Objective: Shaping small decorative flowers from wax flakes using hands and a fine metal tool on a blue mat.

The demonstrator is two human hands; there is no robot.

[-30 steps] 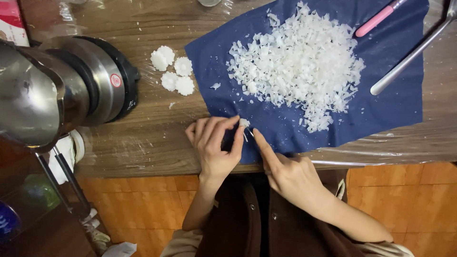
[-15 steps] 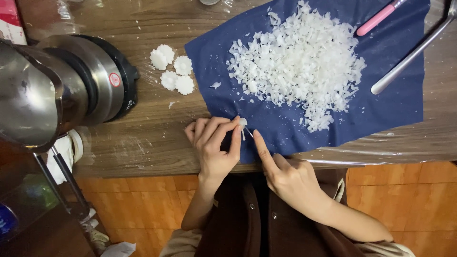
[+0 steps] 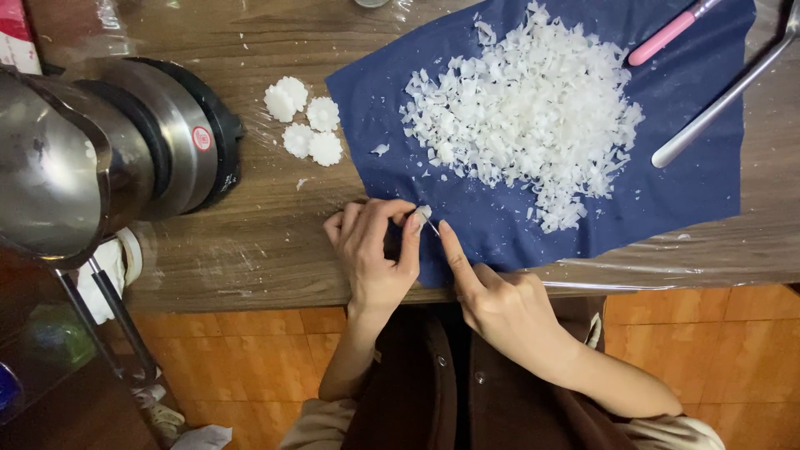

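My left hand [image 3: 375,250] rests on the front edge of the wooden table [image 3: 250,250] and pinches a small white piece [image 3: 422,214] between thumb and fingertips. My right hand [image 3: 500,304] comes in from the right, forefinger stretched out toward the piece. A thin sliver of a tool [image 3: 434,227] shows at that fingertip, though most of it is hidden. Both hands meet at the near corner of a dark blue cloth [image 3: 700,192]. A large heap of white shavings [image 3: 529,108] lies on the cloth.
Several white flower-shaped pieces [image 3: 304,125] lie left of the cloth. A big steel pot on a black base [image 3: 108,158] fills the left. A pink-handled tool [image 3: 667,33] and a long metal utensil [image 3: 725,92] lie at the cloth's far right. Orange floor tiles show below.
Both hands stay at the same spot on the cloth's corner. The fingers shift only slightly around the small white piece.
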